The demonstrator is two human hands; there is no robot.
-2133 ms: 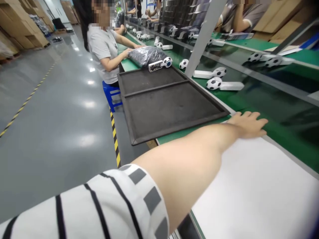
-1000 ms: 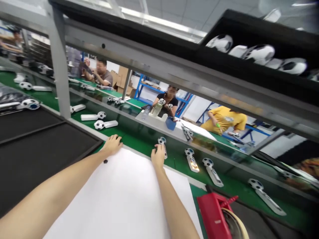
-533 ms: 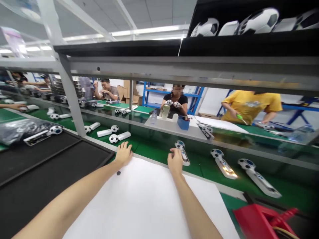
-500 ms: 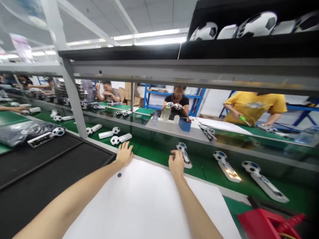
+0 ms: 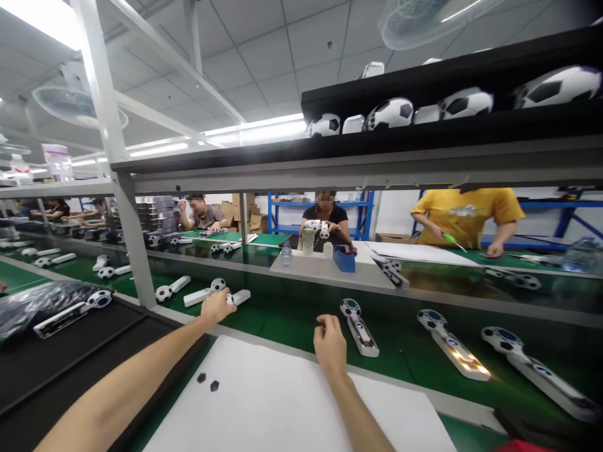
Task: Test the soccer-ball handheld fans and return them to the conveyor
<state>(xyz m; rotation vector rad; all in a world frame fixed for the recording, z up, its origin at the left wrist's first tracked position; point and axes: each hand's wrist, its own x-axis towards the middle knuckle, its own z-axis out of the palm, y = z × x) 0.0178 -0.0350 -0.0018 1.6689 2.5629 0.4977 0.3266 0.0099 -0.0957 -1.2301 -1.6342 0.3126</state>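
Observation:
My left hand (image 5: 219, 306) reaches over the green belt, its fingers closed around the football-patterned head of a white-handled device (image 5: 242, 297); the hand hides most of that head. Beside it lies another such device (image 5: 198, 297). My right hand (image 5: 330, 342) hovers by the belt's near edge with loosely bent fingers and nothing visible in them. To its right rests a device with its handle opened (image 5: 362, 336), inner parts showing. Two small black pentagon pieces (image 5: 215, 385) lie on the white sheet (image 5: 264, 402) below my hands.
More opened devices lie on the belt (image 5: 292, 326) at right, one lit (image 5: 459, 355). A black tray (image 5: 85, 358) and plastic bag (image 5: 42, 307) are at left. A metal post (image 5: 134, 238) and overhead shelf (image 5: 264, 174) frame the belt. Several people work across it.
My left hand has gone from the sheet's far edge onto a device on the belt. The view has tilted up, and a second black pentagon shows. My right hand stays bent near the belt.

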